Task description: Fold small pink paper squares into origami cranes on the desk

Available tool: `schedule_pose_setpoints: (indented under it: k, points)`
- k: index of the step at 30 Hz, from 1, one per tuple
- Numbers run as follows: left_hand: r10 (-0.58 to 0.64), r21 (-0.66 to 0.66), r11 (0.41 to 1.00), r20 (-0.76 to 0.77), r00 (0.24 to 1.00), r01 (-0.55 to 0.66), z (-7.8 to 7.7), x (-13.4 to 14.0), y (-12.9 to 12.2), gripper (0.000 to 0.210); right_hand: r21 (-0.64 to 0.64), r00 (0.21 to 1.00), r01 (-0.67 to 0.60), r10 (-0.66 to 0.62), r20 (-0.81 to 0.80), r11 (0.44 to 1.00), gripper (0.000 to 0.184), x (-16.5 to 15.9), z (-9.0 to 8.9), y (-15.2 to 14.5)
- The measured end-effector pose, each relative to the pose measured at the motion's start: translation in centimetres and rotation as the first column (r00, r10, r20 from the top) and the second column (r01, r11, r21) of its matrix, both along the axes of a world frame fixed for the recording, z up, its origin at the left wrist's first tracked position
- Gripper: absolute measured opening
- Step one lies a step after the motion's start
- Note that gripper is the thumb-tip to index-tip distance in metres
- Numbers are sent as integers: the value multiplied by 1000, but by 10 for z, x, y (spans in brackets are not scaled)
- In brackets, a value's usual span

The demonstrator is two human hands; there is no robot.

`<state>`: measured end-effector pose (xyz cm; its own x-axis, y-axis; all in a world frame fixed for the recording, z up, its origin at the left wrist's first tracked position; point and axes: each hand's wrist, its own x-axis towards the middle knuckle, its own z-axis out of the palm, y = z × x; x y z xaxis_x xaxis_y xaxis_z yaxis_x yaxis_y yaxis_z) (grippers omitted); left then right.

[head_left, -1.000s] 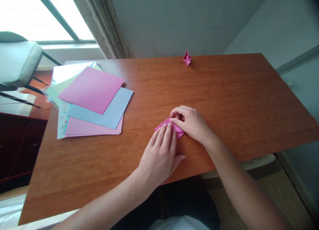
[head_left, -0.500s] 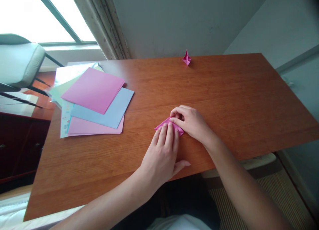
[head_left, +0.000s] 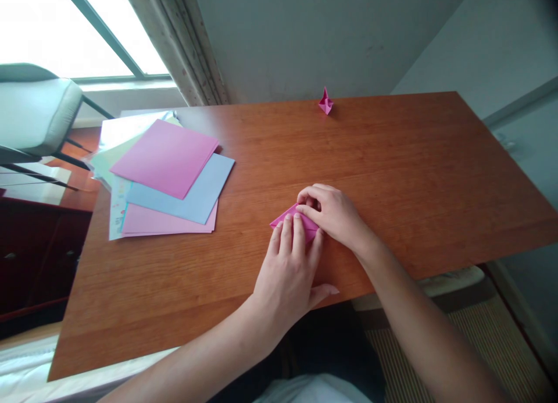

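Note:
A small folded piece of pink paper lies flat on the wooden table in front of me, partly covered by my fingers. My left hand rests over its lower edge, fingers stretched out and pressing on it, thumb apart. At the paper's upper right edge, my right hand pinches with thumb and curled forefinger. Toward the table's far edge stands a small pink origami figure with a pointed tip, away from both hands.
On the left of the table lies a stack of coloured sheets: a pink sheet on top, a blue sheet and a pale pink sheet below. A chair stands beyond the left edge, near the window.
My left hand has shifted slightly to the right, with its fingers spread a little wider over the folded paper. My right hand stays at the paper's upper edge.

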<state>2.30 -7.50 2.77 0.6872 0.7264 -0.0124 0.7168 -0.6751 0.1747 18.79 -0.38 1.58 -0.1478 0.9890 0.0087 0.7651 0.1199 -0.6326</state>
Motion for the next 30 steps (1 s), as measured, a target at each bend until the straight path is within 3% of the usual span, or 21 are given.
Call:
schedule_pose_setpoints:
  k: [9,22,30]
  points:
    - [-56,9,998,27,998,56,-16,-18,3,96,21,1000,-18,18,8,1000,6,2,-2,-1]
    - [-104,-43,993,66,992,107,-14,-30,10,90,26,999,-23,22,26,999,6,1,-5,-2]
    - [-105,-9,994,87,991,106,-19,-32,4,88,29,999,-21,21,27,999,5,1,-5,-2]
